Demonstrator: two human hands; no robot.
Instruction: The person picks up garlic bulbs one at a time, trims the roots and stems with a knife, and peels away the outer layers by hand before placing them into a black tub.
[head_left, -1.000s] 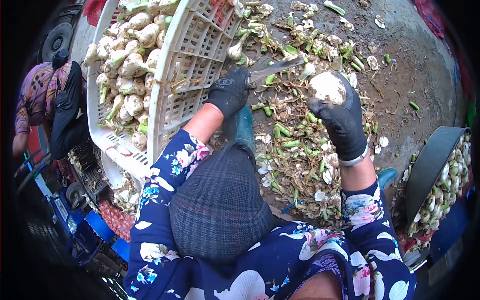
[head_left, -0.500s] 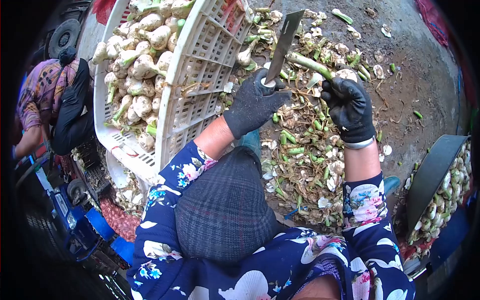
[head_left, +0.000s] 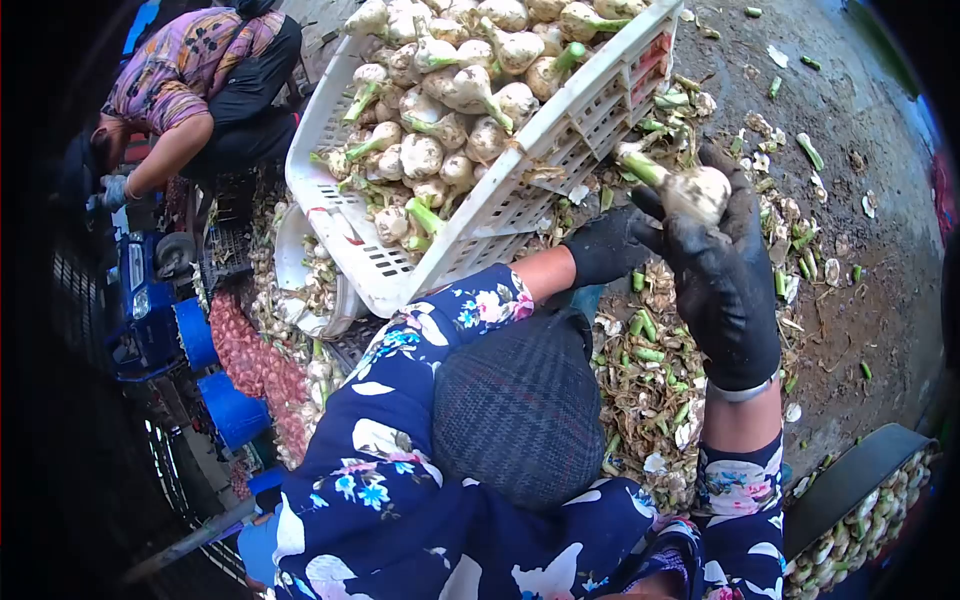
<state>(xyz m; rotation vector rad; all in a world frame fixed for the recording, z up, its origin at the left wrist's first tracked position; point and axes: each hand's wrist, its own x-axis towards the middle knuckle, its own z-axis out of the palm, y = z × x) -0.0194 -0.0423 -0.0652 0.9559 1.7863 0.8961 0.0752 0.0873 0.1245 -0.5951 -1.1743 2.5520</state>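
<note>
My right hand (head_left: 725,300), in a black glove, is raised with its fingers closed around a garlic bulb (head_left: 697,193). The bulb's short green stem (head_left: 642,166) points up and left. My left hand (head_left: 605,247), also black-gloved, is lower and just left of the right one. Its fingers look curled but are partly hidden behind the right hand, and I cannot make out what is in them. No knife blade shows clearly now. Close to the left hand stands a white slatted crate (head_left: 375,280) heaped with garlic bulbs (head_left: 465,90).
Stem cuttings and peelings (head_left: 655,375) cover the ground between my legs. A dark tub (head_left: 855,480) with garlic is at lower right. At left another person (head_left: 195,90) bends over, beside red net sacks (head_left: 255,355), a white basin (head_left: 295,250) and a blue vehicle (head_left: 150,300).
My view has swung left, so the crate sits further right. The right hand has lifted and turned the garlic bulb, whose stem looks shorter. The knife seen in my left hand is no longer clearly visible.
</note>
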